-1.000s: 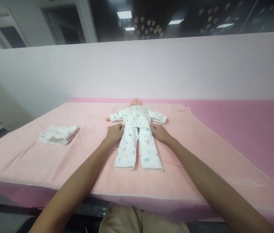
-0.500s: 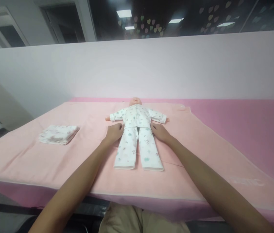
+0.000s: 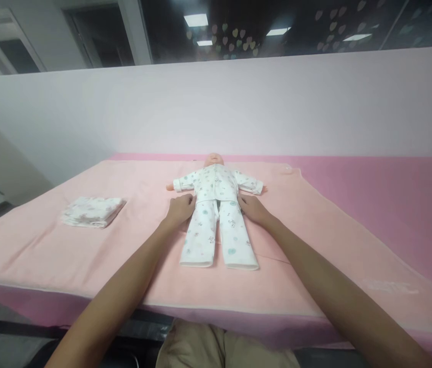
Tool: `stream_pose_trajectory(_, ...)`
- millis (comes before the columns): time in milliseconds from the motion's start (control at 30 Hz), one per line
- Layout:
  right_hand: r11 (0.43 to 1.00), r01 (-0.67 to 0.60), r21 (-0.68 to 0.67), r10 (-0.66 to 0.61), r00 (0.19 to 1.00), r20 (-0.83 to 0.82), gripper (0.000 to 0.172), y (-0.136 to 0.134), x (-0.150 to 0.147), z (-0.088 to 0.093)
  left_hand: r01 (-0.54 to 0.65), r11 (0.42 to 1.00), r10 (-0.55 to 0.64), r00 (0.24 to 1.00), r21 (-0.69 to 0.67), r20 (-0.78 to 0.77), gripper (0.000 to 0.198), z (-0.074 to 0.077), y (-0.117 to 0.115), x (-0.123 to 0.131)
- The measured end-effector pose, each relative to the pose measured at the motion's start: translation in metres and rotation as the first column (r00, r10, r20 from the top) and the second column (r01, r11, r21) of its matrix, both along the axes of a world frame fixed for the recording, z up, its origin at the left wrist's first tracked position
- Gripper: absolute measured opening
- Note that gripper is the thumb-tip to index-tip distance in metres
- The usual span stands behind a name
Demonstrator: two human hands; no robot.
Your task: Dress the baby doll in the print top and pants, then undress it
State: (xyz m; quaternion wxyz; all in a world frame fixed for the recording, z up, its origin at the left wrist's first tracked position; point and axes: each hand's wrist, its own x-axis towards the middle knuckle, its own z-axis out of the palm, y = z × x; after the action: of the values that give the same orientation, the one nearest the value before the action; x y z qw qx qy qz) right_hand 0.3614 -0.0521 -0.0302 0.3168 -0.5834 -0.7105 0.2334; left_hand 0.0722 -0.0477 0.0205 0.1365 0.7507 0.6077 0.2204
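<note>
A baby doll (image 3: 213, 159) lies on its back with its head away from me and its arms spread. It wears a white printed long-sleeved top (image 3: 216, 182) and matching trousers (image 3: 199, 232), whose legs point toward me. No feet show at the trouser cuffs. At the waist's left side, my left hand (image 3: 181, 207) is closed with its fingers curled against the trousers' upper edge. My right hand (image 3: 252, 207) is closed in the same way at the right side of the waist. The fingertips of both hands are partly hidden.
A folded white printed cloth (image 3: 93, 212) lies to the left on the peach blanket (image 3: 132, 271). Pink table covering (image 3: 392, 204) shows at the right and along the front edge. A white wall (image 3: 216, 107) stands behind the table.
</note>
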Motion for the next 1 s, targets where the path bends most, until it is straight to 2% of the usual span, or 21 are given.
stream_pose_trajectory(500,1.000,0.007,-0.011,-0.007,1.000,-0.001,0.050,-0.0019,-0.0001,0.0023,0.019,1.000,-0.019,0.999,0.008,0.030,0.047,-0.0014,0.0007,-0.0008)
stream_pose_trajectory(1000,1.000,-0.011,-0.004,0.011,0.999,-0.047,0.047,-0.0001,-0.0007,-0.0004,0.007,1.000,-0.007,0.998,0.006,-0.061,0.048,-0.0071,0.0096,-0.0057)
